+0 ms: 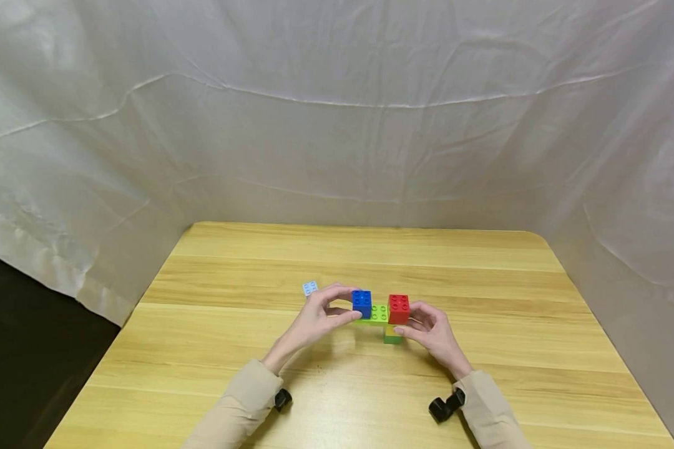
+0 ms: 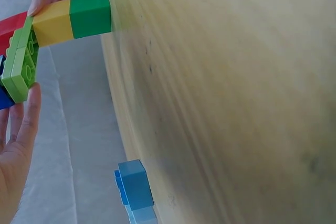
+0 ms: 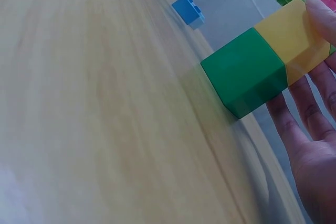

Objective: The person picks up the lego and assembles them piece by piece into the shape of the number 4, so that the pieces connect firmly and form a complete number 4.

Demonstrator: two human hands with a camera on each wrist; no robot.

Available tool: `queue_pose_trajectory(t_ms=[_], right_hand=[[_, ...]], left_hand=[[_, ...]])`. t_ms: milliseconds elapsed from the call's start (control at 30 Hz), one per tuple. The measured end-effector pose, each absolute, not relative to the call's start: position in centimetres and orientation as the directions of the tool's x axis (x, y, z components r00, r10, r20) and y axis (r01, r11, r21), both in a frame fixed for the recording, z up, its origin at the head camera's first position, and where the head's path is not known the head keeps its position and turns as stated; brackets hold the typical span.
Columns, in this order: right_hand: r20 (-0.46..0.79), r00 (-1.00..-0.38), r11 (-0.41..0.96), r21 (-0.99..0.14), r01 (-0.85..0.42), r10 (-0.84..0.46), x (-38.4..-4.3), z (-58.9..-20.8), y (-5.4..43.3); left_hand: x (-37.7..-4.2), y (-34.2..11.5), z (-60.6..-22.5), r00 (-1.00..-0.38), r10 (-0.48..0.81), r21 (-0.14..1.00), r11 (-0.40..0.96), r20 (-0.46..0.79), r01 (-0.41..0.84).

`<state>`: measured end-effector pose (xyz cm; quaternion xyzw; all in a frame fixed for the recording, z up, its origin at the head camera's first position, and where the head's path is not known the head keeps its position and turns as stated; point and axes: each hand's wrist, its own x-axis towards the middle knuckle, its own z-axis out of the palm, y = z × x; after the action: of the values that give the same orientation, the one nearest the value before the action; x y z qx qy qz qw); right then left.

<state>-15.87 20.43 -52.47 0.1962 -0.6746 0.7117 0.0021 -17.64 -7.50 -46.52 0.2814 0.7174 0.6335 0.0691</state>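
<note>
Pale, creased sheeting (image 1: 342, 149) hangs behind and beside a wood-grain table (image 1: 230, 287), and around its middle a small block build is held between two hands. From the bottom up, it has a green block (image 3: 247, 72), a yellow block (image 3: 289, 30) and a lime-green piece (image 1: 379, 313) that juts left; a blue block (image 1: 362, 304) sits at that piece's left end and a red block (image 1: 399, 308) at its right, above the yellow. At the left end, the left hand (image 1: 317, 317) has thumb and fingers closed about the blue block, thumb near, fingers far. The right hand (image 1: 437, 337) clasps the column, its thumb on the yellow block and its other fingers round the far side. Nothing stands under the jutting end, so pressing down there would probably lever the build over; better to brace the lime-green piece from below while the right hand keeps the column upright, and to push straight along the studs. Farther off to the left, just beyond the left hand, lies a light blue block (image 1: 311, 287), easily knocked by those knuckles. Nearer, black devices (image 1: 446, 405) jut inward from the beige sleeves (image 1: 491, 405), apart from the build.
</note>
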Motion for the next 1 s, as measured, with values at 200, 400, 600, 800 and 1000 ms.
queue_pose_trajectory(t_ms=[200, 400, 600, 800, 1000], right_hand=[[0.272, -0.928, -0.091, -0.962, -0.257, -0.256, -15.94, -52.58, 20.37], [0.279, -0.924, -0.094, -0.960, -0.263, -0.263, -15.97, -52.64, 20.41], [0.292, -0.918, -0.100, -0.956, -0.275, -0.270, -15.92, -52.59, 20.38], [0.284, -0.923, -0.090, -0.959, -0.270, -0.260, -15.95, -52.58, 20.37], [0.271, -0.929, -0.059, -0.963, -0.265, -0.251, -15.95, -52.51, 20.36]], left_hand=[[-17.67, -7.52, -46.62, -0.832, 0.486, 0.944, 0.043, 0.266, 0.327], [-17.55, -7.44, -46.68, -0.841, 0.474, 0.947, 0.048, 0.259, 0.318], [-17.57, -7.35, -46.99, -0.842, 0.469, 0.944, 0.046, 0.267, 0.325], [-17.57, -7.51, -46.88, -0.830, 0.480, 0.937, 0.047, 0.283, 0.347], [-17.73, -7.54, -46.90, -0.819, 0.490, 0.929, 0.048, 0.298, 0.366]])
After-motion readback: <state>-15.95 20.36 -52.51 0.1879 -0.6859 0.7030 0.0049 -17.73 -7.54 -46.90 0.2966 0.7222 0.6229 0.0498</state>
